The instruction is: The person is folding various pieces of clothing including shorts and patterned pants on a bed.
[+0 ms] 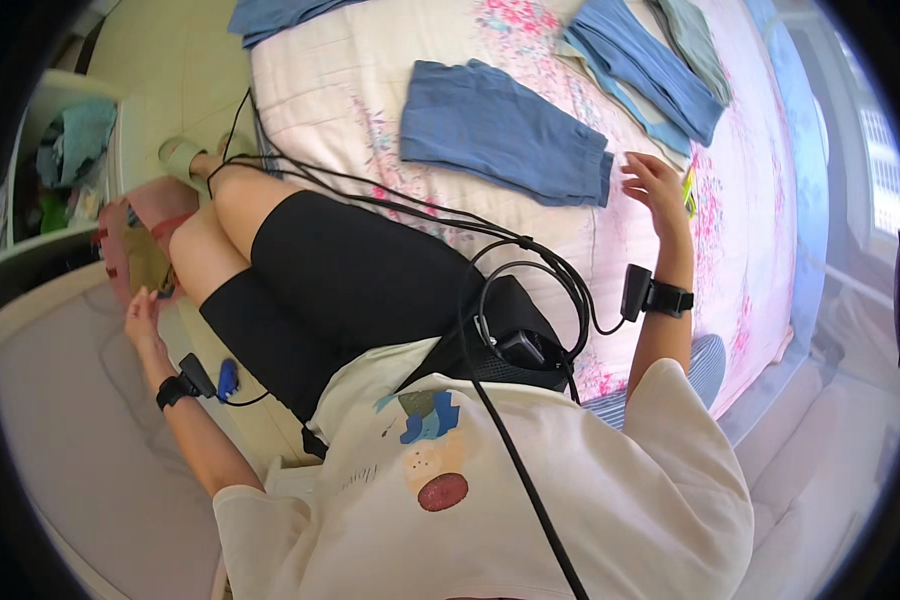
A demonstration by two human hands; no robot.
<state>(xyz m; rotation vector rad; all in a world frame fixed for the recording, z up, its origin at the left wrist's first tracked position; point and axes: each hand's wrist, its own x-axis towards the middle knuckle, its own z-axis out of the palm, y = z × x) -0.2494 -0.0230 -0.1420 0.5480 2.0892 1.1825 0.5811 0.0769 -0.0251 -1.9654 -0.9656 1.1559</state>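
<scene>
Folded blue trousers lie flat on the bed, their elastic cuffs pointing right. My right hand is just beside those cuffs, fingers apart and holding nothing. Low at the left, my left hand hangs by a pink fabric bag, its fingers bent close together; whether something thin is between them cannot be made out. Tan cloth shows inside the bag's opening. More folded blue trousers rest farther along the bed, with a greyish-green garment next to them.
A floral quilt covers the bed I sit on. Black cables run across my lap to both wrist devices. An open cabinet at left holds clothes. Something yellow-green lies behind my right wrist. A blue object is on the floor.
</scene>
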